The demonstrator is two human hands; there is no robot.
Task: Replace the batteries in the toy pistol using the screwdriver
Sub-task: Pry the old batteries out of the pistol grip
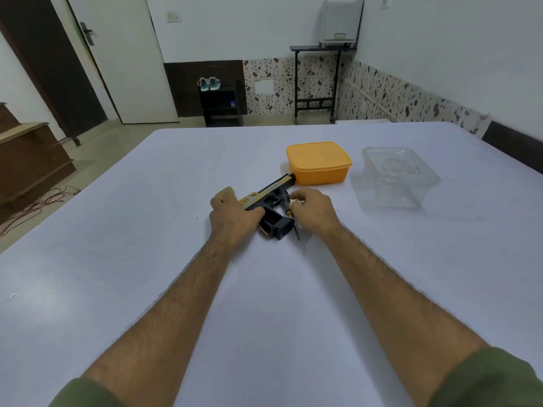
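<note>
- Toy pistol [271, 190]: lies on its side near the middle of the white table [147, 259]; long axis runs from near-left to far-right, muzzle toward the orange box, grip [277, 226] pointing back at the person, between both hands.
- Left hand [232, 214]: rests over the rear of the slide, fingers curled on it, pinning it down.
- Right hand [314, 210]: just right of the trigger guard, fingers pinched on the screwdriver [289, 211]; nearer the grip. The tool's tip placement cannot be told.
- Orange lidded box [319, 163]: just beyond the muzzle, close.
- Clear plastic container [396, 174]: further right, apart.
- Obstruction: none, by judgement, between tool and grip.
</note>
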